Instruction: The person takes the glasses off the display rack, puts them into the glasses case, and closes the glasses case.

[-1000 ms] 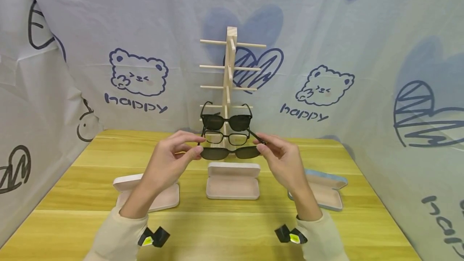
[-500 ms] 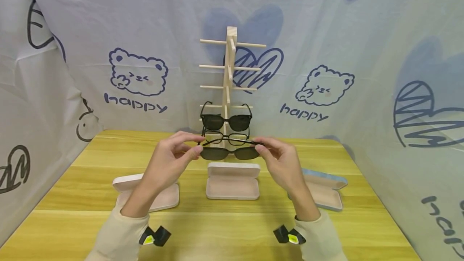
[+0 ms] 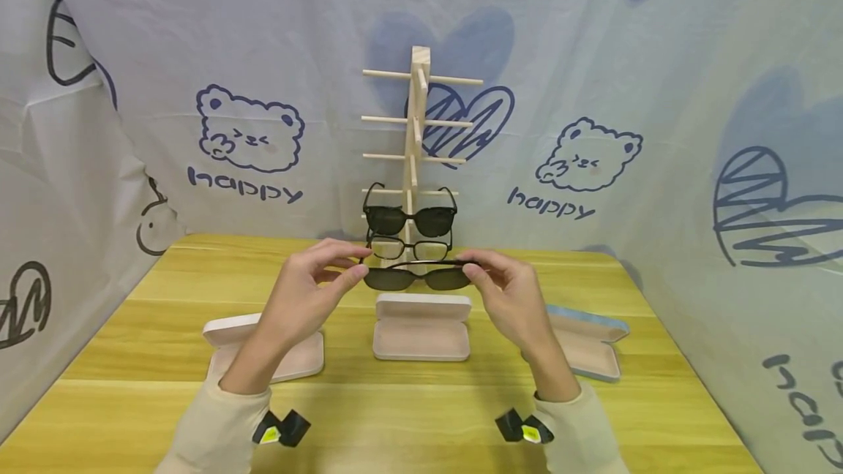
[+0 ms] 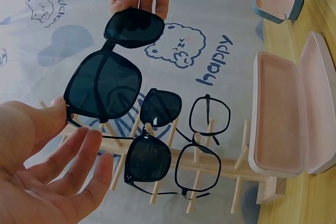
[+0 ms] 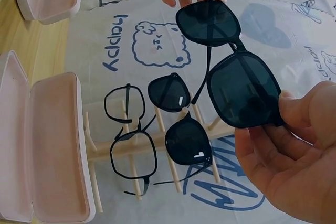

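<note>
Dark-lensed sunglasses (image 3: 448, 279) are held level in front of the wooden stand by both hands, one at each end. My left hand (image 3: 315, 280) pinches the left end between thumb and forefinger; its other fingers are spread in the left wrist view. At the other end, my right hand (image 3: 503, 291) pinches the frame by the hinge. The right temple lies folded across behind the lenses. In the right wrist view the left temple (image 5: 202, 77) still reaches back. On the stand sit another pair of sunglasses (image 3: 435, 222) and, below it, clear-lensed glasses (image 3: 430, 250).
The wooden stand (image 3: 416, 104) has bare pegs higher up. Before it lies an open pink-lined case (image 3: 421, 341), with a white open case (image 3: 306, 357) at left and a blue one (image 3: 596, 358) at right, partly hidden by the arms. A printed cloth (image 3: 342, 6) hangs behind.
The right temple of the held sunglasses has swung inward from sticking out at the right to lying across behind the lenses. The right hand has shifted slightly left; the left has barely moved.
</note>
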Motion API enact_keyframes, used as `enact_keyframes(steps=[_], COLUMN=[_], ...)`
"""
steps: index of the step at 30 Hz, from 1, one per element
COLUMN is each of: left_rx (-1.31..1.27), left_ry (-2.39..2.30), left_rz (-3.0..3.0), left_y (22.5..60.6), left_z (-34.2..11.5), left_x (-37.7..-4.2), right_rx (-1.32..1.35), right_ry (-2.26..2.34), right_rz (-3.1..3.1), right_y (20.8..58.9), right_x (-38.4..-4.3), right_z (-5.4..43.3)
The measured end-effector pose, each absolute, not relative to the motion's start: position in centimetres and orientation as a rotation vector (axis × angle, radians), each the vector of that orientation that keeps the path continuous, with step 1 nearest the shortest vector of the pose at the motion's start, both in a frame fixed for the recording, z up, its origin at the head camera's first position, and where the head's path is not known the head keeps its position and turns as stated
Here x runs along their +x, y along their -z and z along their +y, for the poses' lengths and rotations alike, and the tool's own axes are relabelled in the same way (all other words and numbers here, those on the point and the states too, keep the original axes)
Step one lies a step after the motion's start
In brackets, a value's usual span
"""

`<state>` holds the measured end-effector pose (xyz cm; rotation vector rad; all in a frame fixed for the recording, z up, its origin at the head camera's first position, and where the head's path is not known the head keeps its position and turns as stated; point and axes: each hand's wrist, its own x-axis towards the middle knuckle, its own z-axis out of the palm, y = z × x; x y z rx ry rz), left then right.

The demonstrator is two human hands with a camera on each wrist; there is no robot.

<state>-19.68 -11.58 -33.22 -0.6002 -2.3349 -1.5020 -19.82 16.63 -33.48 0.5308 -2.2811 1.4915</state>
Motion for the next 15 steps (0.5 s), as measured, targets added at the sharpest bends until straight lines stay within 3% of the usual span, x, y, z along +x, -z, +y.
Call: enact_keyframes(steps=[15], left_rx=[-0.545], left_ry=[1.568], left_rz=[-2.385], left_y=[33.44], left_z=[-11.48], left_x=[-19.76], right_rx=[0.546], right_ry=[-1.449], right_rz=[-2.289], right_y=[33.70], right_x=[-19.82], right_z=[16.57])
